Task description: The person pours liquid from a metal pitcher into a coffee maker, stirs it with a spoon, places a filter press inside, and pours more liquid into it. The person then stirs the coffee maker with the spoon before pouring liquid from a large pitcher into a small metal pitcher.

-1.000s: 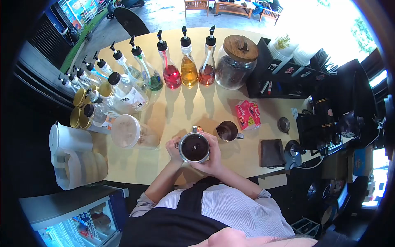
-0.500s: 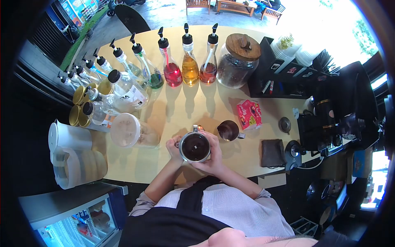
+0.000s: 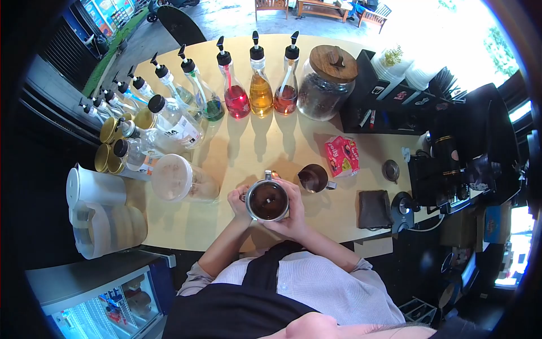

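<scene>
Between my hands is a round, metal-rimmed vessel of dark brown liquid (image 3: 266, 206), seen from straight above. A metal handle-like part stands at its far side, and a small pale spot shows mid-surface. My left hand (image 3: 240, 203) is closed at the vessel's left side, around what looks like a small handle there. The fingers of my right hand (image 3: 292, 212) wrap the right side. Just beyond my right hand stands a metal pitcher (image 3: 313, 178), its handle pointing right. Whether the held vessel touches the table is hidden from above.
Pump bottles of coloured syrup (image 3: 261, 96) line the far table edge, beside a wooden-lidded jar (image 3: 324, 93). A lidded tub (image 3: 171, 178) lies leftward. To the right are a pink packet (image 3: 342, 157), a folded dark cloth (image 3: 374, 209) and a tamper-like tool (image 3: 403, 206).
The liquid's surface looks rippled now, and the pale spot on it has changed shape. Both hands keep their hold, with the vessel nearly in place.
</scene>
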The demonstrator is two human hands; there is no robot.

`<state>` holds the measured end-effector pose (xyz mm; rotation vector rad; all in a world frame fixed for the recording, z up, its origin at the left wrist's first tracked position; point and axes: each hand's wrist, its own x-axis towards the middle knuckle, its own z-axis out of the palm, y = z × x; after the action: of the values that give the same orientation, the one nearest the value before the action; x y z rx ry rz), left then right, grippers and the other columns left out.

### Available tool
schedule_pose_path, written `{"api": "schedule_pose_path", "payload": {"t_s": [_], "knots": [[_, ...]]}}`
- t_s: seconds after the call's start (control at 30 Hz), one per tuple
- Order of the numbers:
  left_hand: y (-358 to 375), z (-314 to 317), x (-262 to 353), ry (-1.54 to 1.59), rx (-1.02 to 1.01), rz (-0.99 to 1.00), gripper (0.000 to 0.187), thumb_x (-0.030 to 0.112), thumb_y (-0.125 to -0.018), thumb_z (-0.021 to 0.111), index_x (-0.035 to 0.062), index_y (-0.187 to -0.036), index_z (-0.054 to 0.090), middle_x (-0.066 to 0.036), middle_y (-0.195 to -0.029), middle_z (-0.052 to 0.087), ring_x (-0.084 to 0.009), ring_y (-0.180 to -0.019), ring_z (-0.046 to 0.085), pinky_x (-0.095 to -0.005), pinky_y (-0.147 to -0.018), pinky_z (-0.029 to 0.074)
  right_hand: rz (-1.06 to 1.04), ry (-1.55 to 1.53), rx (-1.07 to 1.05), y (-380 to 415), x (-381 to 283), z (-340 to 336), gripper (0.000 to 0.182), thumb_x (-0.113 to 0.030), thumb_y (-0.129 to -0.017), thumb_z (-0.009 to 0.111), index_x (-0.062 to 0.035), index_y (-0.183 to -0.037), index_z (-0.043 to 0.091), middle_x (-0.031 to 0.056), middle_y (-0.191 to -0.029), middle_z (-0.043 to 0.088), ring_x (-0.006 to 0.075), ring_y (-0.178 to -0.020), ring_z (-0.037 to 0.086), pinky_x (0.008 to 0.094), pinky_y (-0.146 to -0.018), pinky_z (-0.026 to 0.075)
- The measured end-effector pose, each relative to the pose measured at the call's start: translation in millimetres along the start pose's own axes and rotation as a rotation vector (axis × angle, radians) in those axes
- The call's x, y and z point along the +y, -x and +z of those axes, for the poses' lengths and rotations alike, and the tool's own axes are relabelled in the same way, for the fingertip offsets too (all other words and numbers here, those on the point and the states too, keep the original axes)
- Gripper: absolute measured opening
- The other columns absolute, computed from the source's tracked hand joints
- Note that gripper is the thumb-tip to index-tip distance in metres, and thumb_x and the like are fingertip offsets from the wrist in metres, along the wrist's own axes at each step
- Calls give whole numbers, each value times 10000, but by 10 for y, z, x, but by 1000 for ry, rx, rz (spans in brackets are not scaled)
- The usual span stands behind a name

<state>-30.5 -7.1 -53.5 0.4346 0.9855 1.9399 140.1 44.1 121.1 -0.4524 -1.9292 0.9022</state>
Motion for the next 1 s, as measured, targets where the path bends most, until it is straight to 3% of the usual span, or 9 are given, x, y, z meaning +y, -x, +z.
{"api": "schedule_pose_path", "payload": {"t_s": [0.2, 0.27, 0.57, 0.67, 0.9, 1.0], "knots": [[17, 120, 51, -89, -9, 70, 350, 416, -821, 354, 120, -634, 356, -72, -678, 491, -203, -763, 518, -383, -796, 465, -11, 3, 8, -12, -5, 4, 882, -229, -615, 832, 2, -1319, 354, 177, -1273, 463, 340, -1197, 446, 444, -992, 374], [25, 286, 76, -226, 132, 247, 560, 383, -913, 258, 7, -515, 374, -48, -492, 389, -135, -472, 370, -288, -475, 303, -8, -1, -2, -16, -6, -2, 884, -236, -618, 830, 5, -1320, 351, 178, -1276, 460, 340, -1195, 446, 445, -994, 372], [-2, 262, -23, -161, 222, 266, 564, 378, -905, 265, -8, -519, 405, -54, -501, 409, -133, -486, 380, -290, -476, 298, -11, -8, -3, -10, 9, 1, 886, -237, -615, 830, 7, -1319, 351, 177, -1266, 469, 337, -1192, 449, 444, -991, 374], [-8, 157, -22, -125, 170, 205, 559, 371, -904, 264, -13, -524, 411, -61, -507, 418, -137, -498, 389, -294, -483, 310, -6, -2, 1, -5, 12, 4, 880, -229, -614, 829, 7, -1316, 354, 178, -1267, 469, 336, -1189, 452, 445, -988, 378], [-20, 188, -67, -216, 191, 251, 555, 378, -901, 263, -5, -527, 408, -63, -509, 427, -138, -493, 386, -294, -491, 321, -20, -4, 11, -3, 21, 3, 885, -224, -609, 828, 2, -1317, 348, 180, -1263, 476, 338, -1183, 462, 444, -988, 380], [-28, 168, -101, -91, 190, 195, 560, 386, -901, 261, -4, -527, 408, -59, -505, 430, -135, -489, 382, -292, -492, 320, -7, 21, 2, 6, 2, -5, 905, -220, -611, 827, 9, -1330, 329, 184, -1258, 482, 341, -1182, 467, 441, -997, 373]]}}
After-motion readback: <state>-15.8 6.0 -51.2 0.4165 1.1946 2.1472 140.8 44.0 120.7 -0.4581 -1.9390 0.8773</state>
